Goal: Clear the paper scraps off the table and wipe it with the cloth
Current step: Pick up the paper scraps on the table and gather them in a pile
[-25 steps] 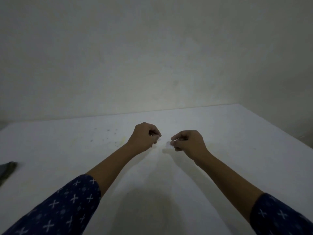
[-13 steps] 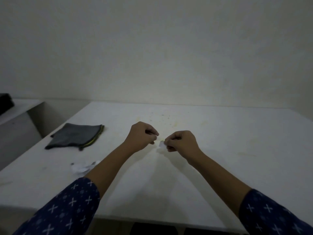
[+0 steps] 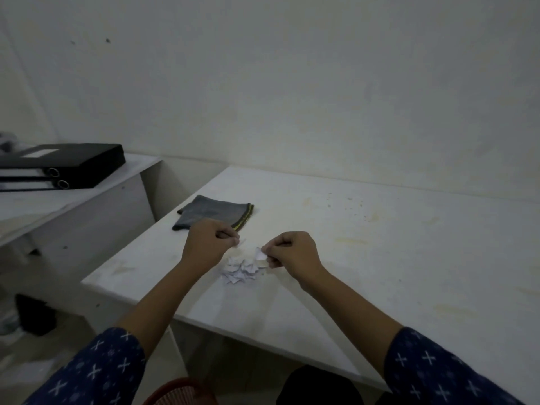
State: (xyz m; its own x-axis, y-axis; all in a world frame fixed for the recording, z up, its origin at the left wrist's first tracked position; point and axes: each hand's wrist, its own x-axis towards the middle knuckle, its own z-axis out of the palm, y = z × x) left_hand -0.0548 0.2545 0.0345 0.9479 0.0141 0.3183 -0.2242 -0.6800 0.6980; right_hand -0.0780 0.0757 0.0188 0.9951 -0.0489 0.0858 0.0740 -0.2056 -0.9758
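Note:
A small heap of white paper scraps (image 3: 240, 270) lies on the white table (image 3: 380, 258) near its front left edge. Just above the heap my right hand (image 3: 292, 252) pinches a white paper scrap (image 3: 259, 254) between thumb and fingers. My left hand (image 3: 209, 244) hovers a little to the left with its fingers closed; a sliver of paper may sit at its fingertips, too small to tell. A folded grey cloth (image 3: 214, 213) with a yellow-green edge lies flat behind my left hand.
Left of the table stands a lower white desk (image 3: 73, 206) bearing two black ring binders (image 3: 64, 166). A red basket rim (image 3: 181, 394) shows on the floor under the table's front edge. The tabletop has yellowish stains to the right.
The view has swung left and down, bringing the scrap heap, cloth and side desk into sight. Both hands have stayed close together, the right still pinching a scrap.

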